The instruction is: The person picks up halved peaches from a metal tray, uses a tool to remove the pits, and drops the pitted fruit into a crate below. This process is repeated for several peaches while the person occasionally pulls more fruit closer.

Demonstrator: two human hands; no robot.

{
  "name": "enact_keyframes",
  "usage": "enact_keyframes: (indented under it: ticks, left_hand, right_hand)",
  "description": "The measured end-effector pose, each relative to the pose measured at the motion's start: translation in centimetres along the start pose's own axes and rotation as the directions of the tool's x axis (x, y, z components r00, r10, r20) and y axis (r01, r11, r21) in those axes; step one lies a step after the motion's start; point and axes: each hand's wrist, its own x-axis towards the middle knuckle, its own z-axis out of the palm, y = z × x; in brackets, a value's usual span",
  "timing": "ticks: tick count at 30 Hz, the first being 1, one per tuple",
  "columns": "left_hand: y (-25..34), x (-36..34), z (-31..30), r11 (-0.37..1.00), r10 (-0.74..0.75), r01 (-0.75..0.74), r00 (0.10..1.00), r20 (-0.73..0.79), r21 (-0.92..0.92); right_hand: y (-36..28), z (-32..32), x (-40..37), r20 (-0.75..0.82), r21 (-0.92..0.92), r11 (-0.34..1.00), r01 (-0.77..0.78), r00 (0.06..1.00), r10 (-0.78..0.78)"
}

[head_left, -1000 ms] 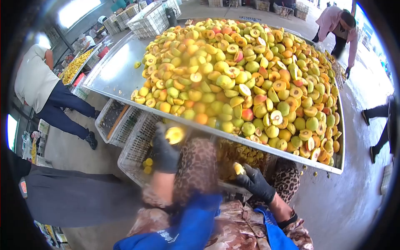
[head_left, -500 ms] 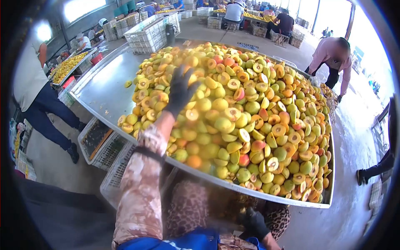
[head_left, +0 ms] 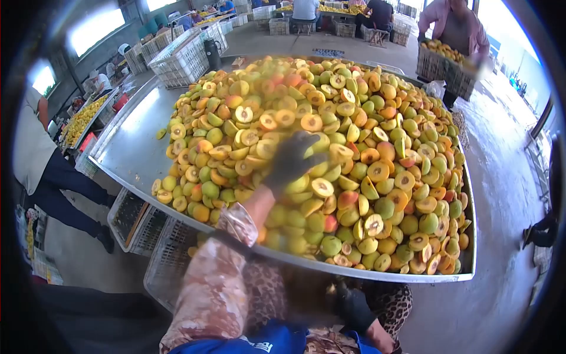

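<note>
A heap of yellow-orange stone fruit [head_left: 389, 171], mostly cut in half with stones or hollows showing, is piled on a metal table [head_left: 127, 147]. My left hand [head_left: 290, 162], in a dark glove, reaches over the middle of the heap. Its fingers are spread and touch or hover just above the fruit; I see nothing gripped in it. Low by my lap, below the table's front edge, is my right hand [head_left: 354, 308], also gloved in dark fabric. Its fingers look curled, with a small pale spot at their tips, too blurred to name.
White plastic crates [head_left: 162, 259] stand under the table's left front. More crates [head_left: 183, 59] are behind its far left corner. At the far right a person in pink holds a full crate [head_left: 445, 68]. Another person [head_left: 44, 153] stands at left.
My left hand has moved right and nearer across the heap. The person in pink, bent down before, now stands upright with a crate of fruit. My right hand stays low by my lap.
</note>
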Motion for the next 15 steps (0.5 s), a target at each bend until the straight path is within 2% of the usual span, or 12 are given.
enact_keyframes:
  ticks: [4,7,8,11,14,15]
  left_hand:
    - [6.1,-4.6,-0.4,0.991,-0.106,0.109,0.993,-0.049,0.074]
    - [8.6,-8.3,-0.2,0.972,-0.095,0.1,0.995,-0.032,0.215]
    - [9.2,-9.0,-0.4,0.957,-0.121,0.117,0.993,0.0,0.266]
    - [10.2,-8.3,-1.2,0.924,-0.029,0.028,1.0,-0.004,0.382]
    - [8.6,-5.8,-2.2,0.978,-0.059,0.039,0.994,0.09,0.207]
    - [6.8,-3.9,-2.2,0.983,0.085,-0.062,0.988,-0.128,0.174]
  right_hand:
    - [-2.2,-1.1,0.2,-0.083,0.002,1.0,-0.017,0.996,0.017]
    - [-1.8,-1.8,0.5,-0.201,0.059,0.995,0.081,0.977,-0.067]
    - [-2.0,-2.3,0.6,-0.198,0.124,0.991,0.049,0.98,-0.024]
    - [-2.4,-3.3,0.3,-0.191,0.125,0.991,-0.037,0.98,0.061]
    - [-1.2,-3.0,-0.9,-0.132,0.183,0.977,-0.106,0.982,0.132]
    - [-0.6,-3.2,-0.8,-0.119,0.17,0.979,-0.115,0.983,0.136]
